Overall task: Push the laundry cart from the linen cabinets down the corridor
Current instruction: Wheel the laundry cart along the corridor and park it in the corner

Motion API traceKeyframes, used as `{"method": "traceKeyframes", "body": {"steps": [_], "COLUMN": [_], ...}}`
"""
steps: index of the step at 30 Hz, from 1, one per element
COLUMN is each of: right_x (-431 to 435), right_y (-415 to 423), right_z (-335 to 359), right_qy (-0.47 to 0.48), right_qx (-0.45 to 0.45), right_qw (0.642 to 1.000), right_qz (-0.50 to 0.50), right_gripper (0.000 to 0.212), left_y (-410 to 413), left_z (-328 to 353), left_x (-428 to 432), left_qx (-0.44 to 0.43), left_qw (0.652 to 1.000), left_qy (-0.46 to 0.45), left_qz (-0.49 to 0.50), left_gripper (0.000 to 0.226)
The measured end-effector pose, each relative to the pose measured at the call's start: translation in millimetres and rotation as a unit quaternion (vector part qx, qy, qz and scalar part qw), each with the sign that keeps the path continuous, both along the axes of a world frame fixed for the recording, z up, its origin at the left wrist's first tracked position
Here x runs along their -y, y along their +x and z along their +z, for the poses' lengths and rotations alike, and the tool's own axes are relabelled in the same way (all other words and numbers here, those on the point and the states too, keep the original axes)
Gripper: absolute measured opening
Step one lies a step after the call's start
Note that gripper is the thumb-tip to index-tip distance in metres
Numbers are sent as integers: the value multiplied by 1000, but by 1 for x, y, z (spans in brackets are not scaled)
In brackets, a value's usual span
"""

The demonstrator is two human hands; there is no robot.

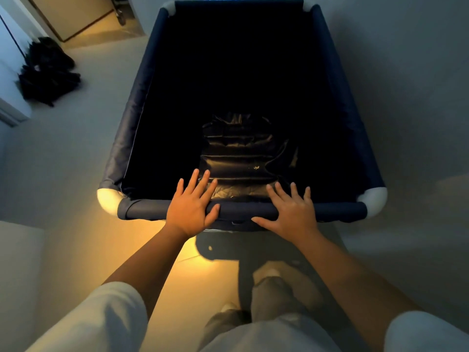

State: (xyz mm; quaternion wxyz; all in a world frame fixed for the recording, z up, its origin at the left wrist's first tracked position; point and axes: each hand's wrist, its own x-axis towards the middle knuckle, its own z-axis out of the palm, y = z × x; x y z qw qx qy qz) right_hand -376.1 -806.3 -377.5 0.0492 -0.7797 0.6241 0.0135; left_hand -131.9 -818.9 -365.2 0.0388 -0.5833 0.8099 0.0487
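Observation:
A large laundry cart with dark blue fabric walls and white corner joints fills the middle of the head view. Its inside is deep and dark, with crumpled shiny black material at the bottom. My left hand lies flat on the near top rail, fingers spread and pointing forward over the rim. My right hand rests the same way a little to the right on that rail, thumb along its front. Neither hand curls around the rail.
A pile of black fabric lies on the pale floor at the left, against a white wall or cabinet edge. A wooden door stands at the far left. Light floor runs along the cart's right side. My legs are below the rail.

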Motion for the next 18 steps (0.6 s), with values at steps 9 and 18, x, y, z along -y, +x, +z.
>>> {"method": "traceKeyframes", "body": {"steps": [9, 18], "right_x": [45, 82], "right_y": [51, 110], "right_z": [-1, -3], "right_qy": [-6, -15], "right_qx": [-1, 3], "right_qw": [1000, 998], "right_qz": [-19, -61], "right_gripper": [91, 90], "left_y": [50, 103], "left_z": [-3, -3], "left_x": [61, 119], "left_qx": [21, 44], "left_qw": [1000, 998], "left_qy": [-6, -10], "left_qz": [-22, -51], "left_gripper": [73, 76]}}
